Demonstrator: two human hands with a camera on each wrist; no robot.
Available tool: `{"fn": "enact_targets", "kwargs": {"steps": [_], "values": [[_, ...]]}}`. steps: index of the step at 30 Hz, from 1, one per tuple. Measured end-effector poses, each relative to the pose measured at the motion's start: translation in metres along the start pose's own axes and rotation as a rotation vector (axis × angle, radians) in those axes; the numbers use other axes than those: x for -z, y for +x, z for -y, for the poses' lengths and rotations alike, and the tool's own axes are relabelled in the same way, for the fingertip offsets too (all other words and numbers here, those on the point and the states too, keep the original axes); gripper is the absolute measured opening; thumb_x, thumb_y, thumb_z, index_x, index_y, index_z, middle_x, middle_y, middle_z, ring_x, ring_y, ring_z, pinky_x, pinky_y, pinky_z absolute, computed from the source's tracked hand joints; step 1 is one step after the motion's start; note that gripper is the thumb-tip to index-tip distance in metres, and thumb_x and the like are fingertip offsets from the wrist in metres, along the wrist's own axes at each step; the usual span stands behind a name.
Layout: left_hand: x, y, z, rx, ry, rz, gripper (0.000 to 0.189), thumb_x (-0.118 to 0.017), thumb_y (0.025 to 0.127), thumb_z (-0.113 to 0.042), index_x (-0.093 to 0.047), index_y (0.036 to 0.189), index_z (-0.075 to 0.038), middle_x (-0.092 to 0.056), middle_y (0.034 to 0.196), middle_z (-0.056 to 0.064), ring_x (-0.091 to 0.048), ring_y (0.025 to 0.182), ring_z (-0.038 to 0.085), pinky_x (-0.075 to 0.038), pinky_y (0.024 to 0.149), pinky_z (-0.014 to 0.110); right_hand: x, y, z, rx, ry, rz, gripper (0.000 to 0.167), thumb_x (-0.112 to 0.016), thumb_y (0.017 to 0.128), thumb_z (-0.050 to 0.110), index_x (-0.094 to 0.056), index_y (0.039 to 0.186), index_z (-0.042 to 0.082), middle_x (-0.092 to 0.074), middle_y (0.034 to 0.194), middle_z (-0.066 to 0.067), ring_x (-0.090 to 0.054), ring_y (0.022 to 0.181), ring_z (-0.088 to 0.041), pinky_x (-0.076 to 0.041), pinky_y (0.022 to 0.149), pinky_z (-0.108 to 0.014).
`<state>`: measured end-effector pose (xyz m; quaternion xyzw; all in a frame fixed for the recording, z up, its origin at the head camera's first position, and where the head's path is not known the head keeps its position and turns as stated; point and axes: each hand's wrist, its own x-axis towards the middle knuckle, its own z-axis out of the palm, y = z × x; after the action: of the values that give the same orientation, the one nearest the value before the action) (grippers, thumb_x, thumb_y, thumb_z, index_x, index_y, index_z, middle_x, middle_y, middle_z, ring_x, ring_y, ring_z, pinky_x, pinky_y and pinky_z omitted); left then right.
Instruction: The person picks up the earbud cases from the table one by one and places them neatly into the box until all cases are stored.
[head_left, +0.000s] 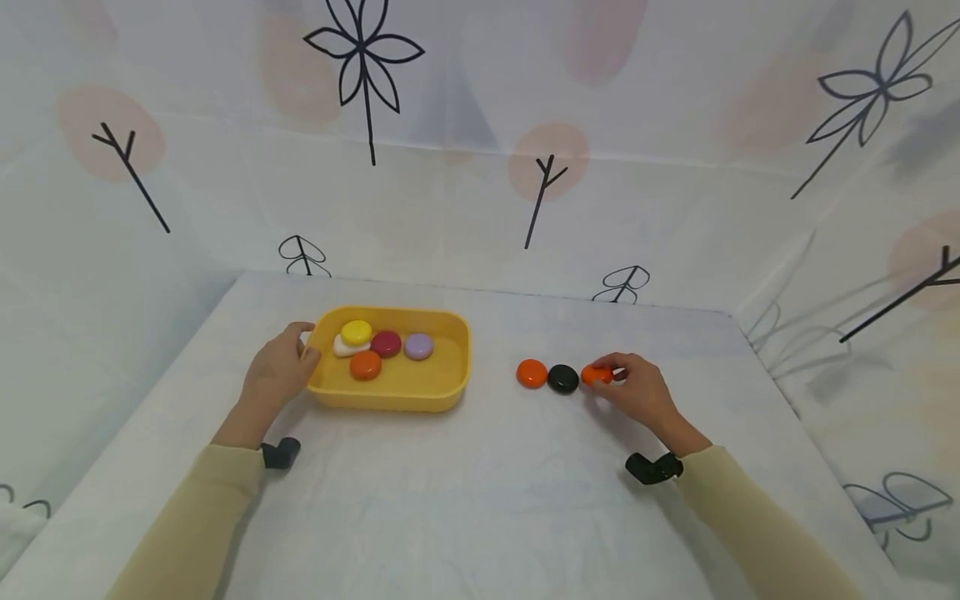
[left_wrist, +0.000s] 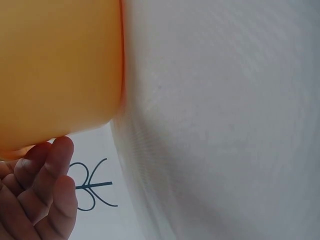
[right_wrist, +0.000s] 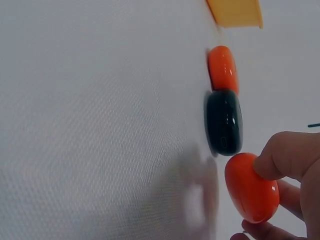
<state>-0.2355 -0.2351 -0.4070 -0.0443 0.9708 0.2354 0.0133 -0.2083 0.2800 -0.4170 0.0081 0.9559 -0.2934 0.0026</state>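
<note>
My right hand [head_left: 637, 392] pinches a glossy orange stone [right_wrist: 250, 187] between thumb and fingers, at the right end of a short row. Beside it lie a black stone [head_left: 562, 379] and another orange stone [head_left: 532, 373], which touch or nearly touch. In the right wrist view the held stone looks slightly raised from the cloth. My left hand [head_left: 279, 367] holds the left end of a yellow tray [head_left: 420, 400], thumb at the near side and fingers round the far side. Inside the tray are yellow [head_left: 356, 332], white [head_left: 348, 347], dark red [head_left: 386, 343], orange [head_left: 365, 365] and lilac [head_left: 418, 346] stones.
A white cloth covers the table [head_left: 465, 500]. Behind it hangs a pale curtain [head_left: 465, 208] with plant drawings, and similar cloth rises at both sides. Each wrist wears a black device [head_left: 654, 468]. The tray stands left of the row of stones.
</note>
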Motion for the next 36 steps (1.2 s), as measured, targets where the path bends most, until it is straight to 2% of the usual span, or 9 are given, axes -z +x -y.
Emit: {"fn": "enact_targets", "kwargs": {"steps": [4, 11, 25, 36], "values": [[0.000, -0.001, 0.000, -0.006, -0.003, -0.001, 0.055, -0.041, 0.093, -0.025, -0.035, 0.143, -0.003, -0.051, 0.089, 0.012, -0.048, 0.067, 0.021, -0.040, 0.054, 0.028, -0.001, 0.002, -0.001, -0.003, -0.011, 0.012, 0.037, -0.071, 0.084, 0.028, -0.067, 0.117, 0.010, -0.060, 0.119, -0.016, -0.053, 0.103, -0.032, -0.047, 0.072, -0.030], [0.000, -0.001, 0.000, -0.020, 0.020, -0.021, 0.054, -0.042, 0.092, -0.024, -0.036, 0.142, -0.003, -0.051, 0.088, 0.011, -0.048, 0.066, 0.021, -0.039, 0.055, 0.028, -0.003, 0.006, -0.005, 0.000, -0.030, 0.022, 0.039, -0.070, 0.085, 0.027, -0.066, 0.118, 0.009, -0.060, 0.120, -0.017, -0.054, 0.103, -0.032, -0.050, 0.079, -0.038], [0.001, -0.001, -0.001, -0.018, 0.015, -0.010, 0.055, -0.041, 0.092, -0.024, -0.035, 0.143, -0.003, -0.051, 0.089, 0.012, -0.048, 0.067, 0.021, -0.040, 0.056, 0.028, -0.003, 0.011, -0.007, 0.008, -0.052, 0.059, 0.038, -0.070, 0.084, 0.028, -0.066, 0.117, 0.011, -0.062, 0.120, -0.015, -0.057, 0.102, -0.032, -0.051, 0.080, -0.040], [0.000, 0.000, -0.001, -0.006, 0.014, 0.001, 0.055, -0.041, 0.093, -0.024, -0.035, 0.143, -0.003, -0.051, 0.089, 0.012, -0.048, 0.068, 0.022, -0.040, 0.056, 0.027, -0.001, 0.013, -0.008, -0.045, -0.058, 0.102, 0.042, -0.070, 0.084, 0.030, -0.064, 0.121, 0.009, -0.054, 0.129, -0.019, -0.054, 0.108, -0.036, -0.052, 0.080, -0.040]]}}
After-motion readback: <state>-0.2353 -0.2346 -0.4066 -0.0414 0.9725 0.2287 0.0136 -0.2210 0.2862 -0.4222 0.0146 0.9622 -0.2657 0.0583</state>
